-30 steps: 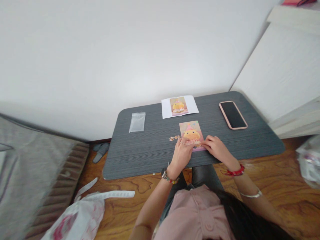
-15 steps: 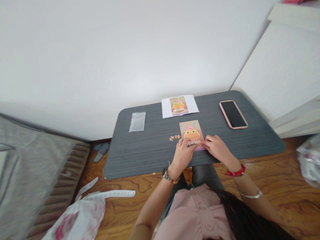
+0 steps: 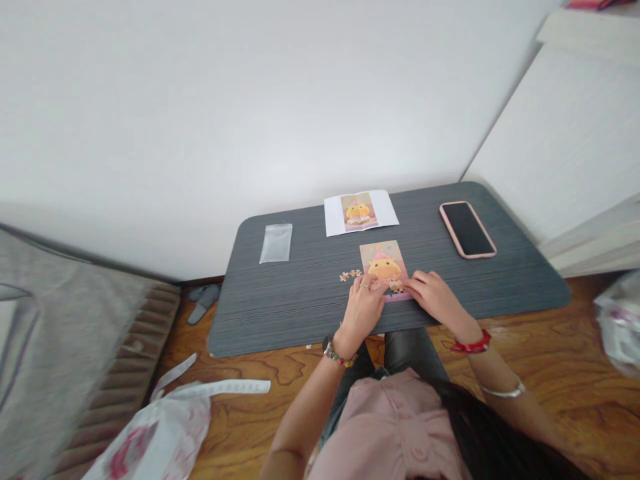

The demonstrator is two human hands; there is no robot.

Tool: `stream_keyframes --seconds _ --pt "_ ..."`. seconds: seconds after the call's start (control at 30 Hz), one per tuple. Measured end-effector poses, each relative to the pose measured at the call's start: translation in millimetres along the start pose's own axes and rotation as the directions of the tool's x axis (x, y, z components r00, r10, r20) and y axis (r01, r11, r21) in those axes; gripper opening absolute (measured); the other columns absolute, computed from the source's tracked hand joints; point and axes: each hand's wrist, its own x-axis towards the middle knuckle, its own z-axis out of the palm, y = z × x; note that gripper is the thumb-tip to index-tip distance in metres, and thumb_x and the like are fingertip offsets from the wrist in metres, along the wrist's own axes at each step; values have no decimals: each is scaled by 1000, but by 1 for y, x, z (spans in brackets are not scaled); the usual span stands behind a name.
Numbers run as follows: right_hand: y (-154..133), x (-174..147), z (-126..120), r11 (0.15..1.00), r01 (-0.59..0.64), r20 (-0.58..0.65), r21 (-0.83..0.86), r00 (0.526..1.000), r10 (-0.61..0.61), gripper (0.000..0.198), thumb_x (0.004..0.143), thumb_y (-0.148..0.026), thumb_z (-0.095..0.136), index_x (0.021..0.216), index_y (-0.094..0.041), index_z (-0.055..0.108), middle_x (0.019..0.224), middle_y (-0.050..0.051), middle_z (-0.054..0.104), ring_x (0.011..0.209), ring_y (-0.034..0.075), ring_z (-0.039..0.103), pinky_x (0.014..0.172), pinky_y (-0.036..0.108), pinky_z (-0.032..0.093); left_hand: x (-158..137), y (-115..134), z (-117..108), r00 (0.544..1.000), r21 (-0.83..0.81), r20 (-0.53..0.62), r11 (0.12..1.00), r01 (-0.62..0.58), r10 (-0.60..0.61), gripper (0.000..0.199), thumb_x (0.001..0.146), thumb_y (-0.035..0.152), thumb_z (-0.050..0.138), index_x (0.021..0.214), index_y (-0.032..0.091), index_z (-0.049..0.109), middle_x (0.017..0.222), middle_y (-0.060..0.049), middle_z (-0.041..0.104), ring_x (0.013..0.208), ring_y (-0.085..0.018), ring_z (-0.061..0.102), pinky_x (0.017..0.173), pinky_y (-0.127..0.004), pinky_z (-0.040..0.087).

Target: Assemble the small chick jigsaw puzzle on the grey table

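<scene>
A small jigsaw puzzle point(image 3: 383, 257) with a yellow cartoon character in a pink hat lies flat on the dark grey table. Dark gaps show in its lower part. My left hand point(image 3: 363, 308) rests over its lower left side, fingers stretched and thumb apart, covering part of the picture. At the lower right edge is my right hand point(image 3: 436, 297), its thumb and fingertips brought together on the border; whatever they pinch is hidden. Several loose puzzle pieces point(image 3: 351, 275) sit just left of the puzzle, close to my left fingers.
Behind the puzzle lies a creased white sheet point(image 3: 385, 208) printed with the same picture. A clear plastic bag point(image 3: 276, 243) is at the table's left, a phone point(image 3: 468, 230) in a pink case at the right. The table point(image 3: 280, 307) stands against a white wall.
My left thumb has shifted slightly left, and the gaps in the puzzle's lower part look different. My right hand has barely moved.
</scene>
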Motion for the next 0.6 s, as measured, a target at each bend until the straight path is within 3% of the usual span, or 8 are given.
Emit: stream_keyframes --seconds 0.33,0.6 --pt "-25 18 -5 993 36 -75 108 997 -28 21 89 -22 45 86 -19 66 84 7 61 75 17 52 69 30 35 -2 -18 -4 984 -59 -177 998 19 -30 11 82 16 53 84 21 63 106 -7 52 103 -22 45 93 -46 39" --pt "-26 16 0 988 42 -53 150 998 -34 21 89 -22 45 89 -20 66 86 7 62 76 18 53 71 31 38 -5 -18 -1 986 -25 -166 999 -21 17 8 82 17 54 82 19 61 109 -6 50 105 -22 45 99 -49 34"
